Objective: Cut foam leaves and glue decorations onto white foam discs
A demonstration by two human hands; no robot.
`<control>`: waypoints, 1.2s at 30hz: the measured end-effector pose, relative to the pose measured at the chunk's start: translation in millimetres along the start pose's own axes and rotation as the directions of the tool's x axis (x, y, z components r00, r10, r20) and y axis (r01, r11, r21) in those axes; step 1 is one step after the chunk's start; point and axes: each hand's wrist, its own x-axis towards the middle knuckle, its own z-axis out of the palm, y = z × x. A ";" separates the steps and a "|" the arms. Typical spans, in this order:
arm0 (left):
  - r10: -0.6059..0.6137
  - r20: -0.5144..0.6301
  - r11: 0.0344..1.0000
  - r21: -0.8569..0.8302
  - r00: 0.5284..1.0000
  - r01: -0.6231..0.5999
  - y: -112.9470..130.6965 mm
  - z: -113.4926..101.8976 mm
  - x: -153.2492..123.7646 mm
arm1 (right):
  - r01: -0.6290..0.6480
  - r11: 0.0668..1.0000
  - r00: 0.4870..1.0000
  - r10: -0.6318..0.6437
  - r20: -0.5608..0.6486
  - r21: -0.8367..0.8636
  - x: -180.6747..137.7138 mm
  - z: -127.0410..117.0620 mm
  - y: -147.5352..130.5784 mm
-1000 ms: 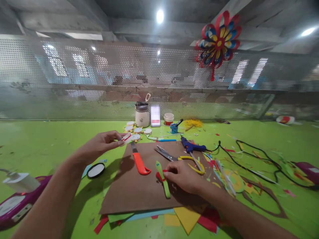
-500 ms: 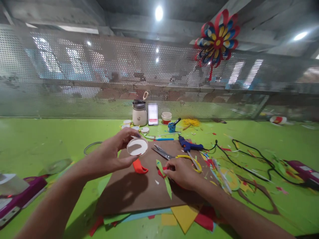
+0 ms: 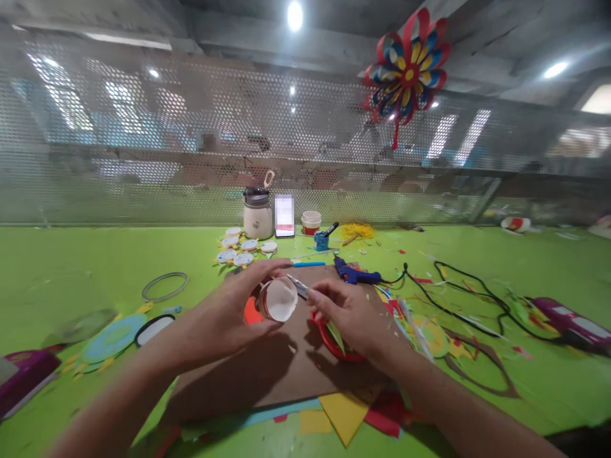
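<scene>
left hand (image 3: 222,318) pinches white disc (image 3: 279,299) | right hand (image 3: 351,312) closed on green paper leaf (image 3: 337,335) | risk: scissors (image 3: 300,286) tip between both hands may nick 1 finger

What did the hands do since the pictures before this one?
The left hand took a white round paper disc from the pile at the back and brought it near, above the brown cardboard sheet. The right hand lifted the green paper strip off it and moved up to the disc. The blue glue gun and white jar stayed put.
</scene>
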 end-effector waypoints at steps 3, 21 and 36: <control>-0.038 0.038 0.994 -0.098 0.999 0.042 2.5 12.1 7.0 | -0.066 0.985 0.995 0.053 0.082 0.159 3.1 4.8 12.7; -0.186 0.123 0.898 -0.381 0.975 0.219 -9.9 47.7 20.0 | -0.107 0.992 0.993 0.111 0.051 -0.063 18.2 -13.7 28.7; -0.253 0.169 0.894 -0.335 0.953 0.297 -2.2 54.5 25.4 | -0.020 1.000 0.983 0.019 0.184 0.005 -0.5 -2.0 8.8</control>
